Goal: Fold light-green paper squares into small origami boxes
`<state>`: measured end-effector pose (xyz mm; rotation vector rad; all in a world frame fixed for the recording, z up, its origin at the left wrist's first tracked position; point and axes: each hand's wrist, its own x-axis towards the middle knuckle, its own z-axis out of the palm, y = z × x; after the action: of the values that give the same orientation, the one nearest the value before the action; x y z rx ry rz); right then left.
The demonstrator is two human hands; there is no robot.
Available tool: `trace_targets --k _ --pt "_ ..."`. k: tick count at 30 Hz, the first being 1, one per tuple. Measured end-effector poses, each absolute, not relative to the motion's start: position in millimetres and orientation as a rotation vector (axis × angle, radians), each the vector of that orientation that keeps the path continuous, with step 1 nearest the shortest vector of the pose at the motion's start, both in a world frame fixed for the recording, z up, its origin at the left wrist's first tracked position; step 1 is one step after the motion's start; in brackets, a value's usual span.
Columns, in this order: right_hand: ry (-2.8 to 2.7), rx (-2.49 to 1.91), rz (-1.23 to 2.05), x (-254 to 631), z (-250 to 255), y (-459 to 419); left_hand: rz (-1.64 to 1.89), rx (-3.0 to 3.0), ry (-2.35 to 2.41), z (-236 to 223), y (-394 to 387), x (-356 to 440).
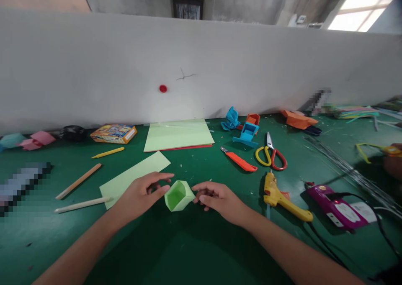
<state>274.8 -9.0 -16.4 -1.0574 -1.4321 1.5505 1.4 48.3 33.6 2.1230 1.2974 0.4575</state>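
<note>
The left hand's [143, 195] thumb and forefinger stand apart, thumb at the left edge of the pale-green folded-paper box [179, 196]; the right hand's [220, 199] loosely bent fingers, parted from its thumb, meet the right corner. Beneath: green tabletop [176, 251].

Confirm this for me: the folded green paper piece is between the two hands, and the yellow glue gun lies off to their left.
Not quite: the head view shows the yellow glue gun to the right of the hands, not the left. The folded green paper piece is indeed between the left hand and the right hand.
</note>
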Motion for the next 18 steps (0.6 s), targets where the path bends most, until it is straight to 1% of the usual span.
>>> trace_targets --k 4,10,18 --pt "-1.443 -1.069 1.547 274 -18 -9 0.378 2.084 1.154 20 35 -14" --pt "-1.433 -1.075 1.542 274 -20 -9 0.270 2.277 1.196 9 21 -8" --pt "-1.497 -1.093 1.535 274 -19 -9 0.375 2.511 1.014 3 21 -8"
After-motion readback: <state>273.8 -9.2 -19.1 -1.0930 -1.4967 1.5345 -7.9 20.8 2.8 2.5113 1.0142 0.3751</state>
